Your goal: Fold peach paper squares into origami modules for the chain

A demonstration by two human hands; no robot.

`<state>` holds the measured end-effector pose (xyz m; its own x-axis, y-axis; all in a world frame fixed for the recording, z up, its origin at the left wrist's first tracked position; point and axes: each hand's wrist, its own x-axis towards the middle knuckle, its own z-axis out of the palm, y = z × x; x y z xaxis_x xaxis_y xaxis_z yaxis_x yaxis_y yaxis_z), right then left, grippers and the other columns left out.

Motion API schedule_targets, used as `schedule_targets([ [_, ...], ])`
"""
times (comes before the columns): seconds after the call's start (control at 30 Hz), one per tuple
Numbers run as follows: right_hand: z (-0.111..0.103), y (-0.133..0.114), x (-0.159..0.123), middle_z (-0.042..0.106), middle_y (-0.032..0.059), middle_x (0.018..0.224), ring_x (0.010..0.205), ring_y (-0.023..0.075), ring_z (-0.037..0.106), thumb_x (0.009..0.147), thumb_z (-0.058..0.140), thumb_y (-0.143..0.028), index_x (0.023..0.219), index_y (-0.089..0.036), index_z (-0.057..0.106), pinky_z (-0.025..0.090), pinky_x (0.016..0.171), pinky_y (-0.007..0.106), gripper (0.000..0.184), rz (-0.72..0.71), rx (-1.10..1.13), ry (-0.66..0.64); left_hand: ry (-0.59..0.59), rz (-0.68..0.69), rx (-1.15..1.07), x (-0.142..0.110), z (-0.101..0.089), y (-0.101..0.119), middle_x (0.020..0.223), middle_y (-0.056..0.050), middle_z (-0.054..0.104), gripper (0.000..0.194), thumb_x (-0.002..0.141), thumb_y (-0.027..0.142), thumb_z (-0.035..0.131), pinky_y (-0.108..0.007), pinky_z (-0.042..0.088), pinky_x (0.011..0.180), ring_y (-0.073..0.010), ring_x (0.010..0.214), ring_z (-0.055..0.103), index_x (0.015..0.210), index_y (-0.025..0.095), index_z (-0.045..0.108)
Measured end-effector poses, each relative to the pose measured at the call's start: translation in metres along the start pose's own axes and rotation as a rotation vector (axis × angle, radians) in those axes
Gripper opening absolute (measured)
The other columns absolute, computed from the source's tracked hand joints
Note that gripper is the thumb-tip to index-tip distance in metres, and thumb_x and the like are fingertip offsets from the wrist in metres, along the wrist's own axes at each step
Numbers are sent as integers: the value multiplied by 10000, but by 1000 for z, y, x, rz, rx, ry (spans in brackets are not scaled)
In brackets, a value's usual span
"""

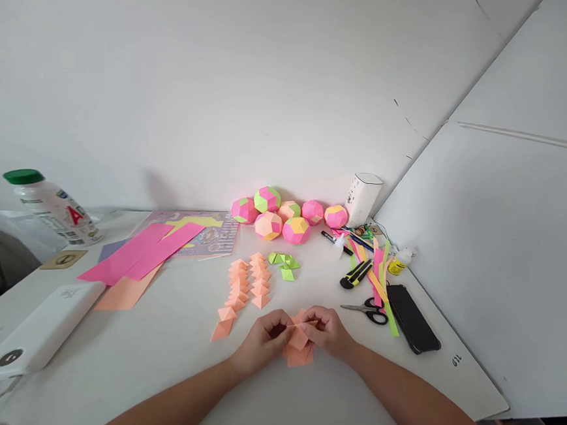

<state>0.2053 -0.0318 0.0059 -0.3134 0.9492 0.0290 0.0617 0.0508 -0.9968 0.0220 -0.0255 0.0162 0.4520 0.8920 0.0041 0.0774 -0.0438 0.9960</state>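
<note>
Between my two hands is a small peach paper piece (299, 338), pinched at its upper edges. My left hand (264, 342) grips its left side, fingers curled and thumb pressed on it. On the other side, my right hand (329, 333) has thumb and fingers closed on the paper's right edge. More peach paper squares (300, 358) lie on the table just under it, partly hidden. Beyond my left hand, folded peach paper units (238, 284) stand in two rows. A few folded green units (287, 263) lie to their right.
Several colourful paper balls (296, 230) sit by the wall. On the right are scissors (372, 310), a cutter knife (356, 274), paper strips (380, 282), a glue bottle (399, 263) and a black phone (413, 319). Pink paper sheets (137, 253), a white device (41, 331) and a green-capped bottle (50, 210) occupy the left.
</note>
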Motion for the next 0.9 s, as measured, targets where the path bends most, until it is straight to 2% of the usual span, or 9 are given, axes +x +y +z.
schedule_targets([
  [0.13, 2, 2, 0, 558, -21, 651, 564, 105, 498, 733, 592, -197, 712, -165, 608, 411, 514, 217, 41, -96, -162, -5, -21, 13, 28, 0, 1, -5, 620, 23, 478, 207, 766, 328, 565, -223, 350, 510, -104, 549, 409, 630, 179, 522],
  [0.23, 2, 4, -1, 545, -30, 610, 536, 98, 468, 700, 576, -140, 675, -161, 604, 380, 490, 211, 42, -98, -198, 17, -32, 21, 9, 0, 0, -7, 618, 29, 472, 193, 753, 288, 577, -222, 343, 517, -99, 548, 405, 611, 174, 515],
  [0.37, 2, 3, -1, 526, -43, 560, 480, 93, 482, 670, 572, -124, 641, -161, 560, 384, 450, 204, 49, -19, -68, 62, -25, -36, -95, 1, -2, -6, 566, 49, 424, 231, 749, 302, 591, -213, 301, 488, -89, 514, 367, 593, 177, 475],
  [0.5, 0, -1, 0, 561, -34, 537, 432, 97, 507, 683, 568, -159, 659, -167, 523, 410, 421, 210, 52, 63, 98, 120, 15, -69, -230, 2, -5, -5, 570, 40, 452, 273, 748, 364, 609, -222, 325, 513, -101, 539, 410, 597, 174, 484],
  [0.77, -3, 0, 3, 604, -19, 586, 454, 96, 523, 782, 546, -245, 706, -187, 453, 386, 449, 212, 133, -10, 258, 188, 87, -126, -319, 3, -7, -2, 535, 47, 493, 313, 724, 436, 645, -219, 360, 491, -89, 487, 433, 608, 170, 528],
  [0.9, -3, -1, 5, 576, -43, 557, 457, 99, 527, 814, 577, -343, 786, -188, 471, 384, 455, 210, 190, -6, 219, 147, 35, -146, -331, 3, -5, 0, 574, 22, 572, 304, 734, 444, 647, -238, 420, 510, -108, 509, 515, 661, 160, 570],
])
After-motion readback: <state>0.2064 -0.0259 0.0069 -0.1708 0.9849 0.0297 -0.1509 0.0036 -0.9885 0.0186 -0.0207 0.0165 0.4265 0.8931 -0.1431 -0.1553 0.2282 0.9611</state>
